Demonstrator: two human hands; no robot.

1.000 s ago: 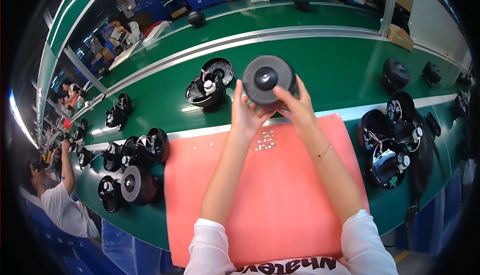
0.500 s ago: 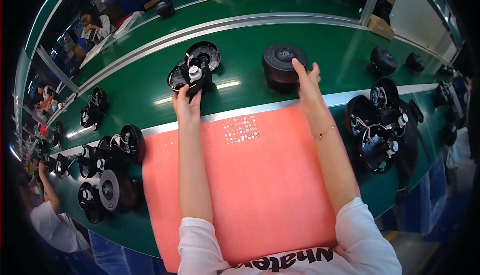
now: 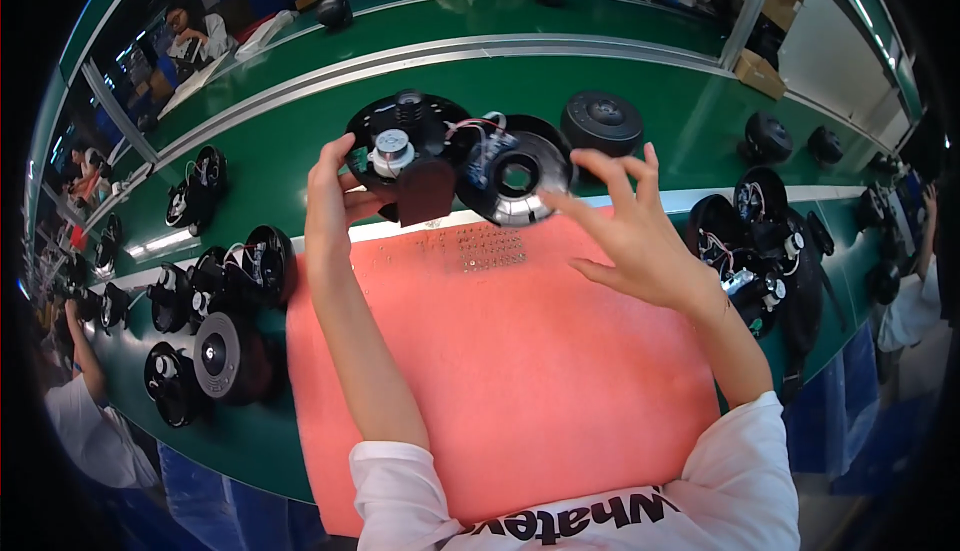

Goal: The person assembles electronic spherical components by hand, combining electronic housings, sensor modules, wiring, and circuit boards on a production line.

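My left hand [image 3: 328,191] grips the left edge of an opened black round housing half [image 3: 432,136], which carries a white motor [image 3: 392,154] and a dark block at its front. Thin wires [image 3: 482,123] join it to a ring-shaped black cover half [image 3: 515,181] with a hole in its middle. Both halves are lifted over the far edge of a pink mat [image 3: 520,381]. My right hand [image 3: 640,236] is open beside the cover half, fingers spread; whether a fingertip touches its rim, I cannot tell. Behind it, a closed black round unit [image 3: 602,123] rests on the green belt.
Rows of small screws [image 3: 492,249] lie on the mat. Opened housings [image 3: 265,266] and a closed unit [image 3: 228,356] stand at the left, more opened housings [image 3: 765,251] at the right. A metal rail [image 3: 480,46] crosses behind. Other people work around the line.
My left hand has raised the opened housing and brought it nearer and to the right, its halves now side by side. My right hand has left the closed unit and come toward the cover half.
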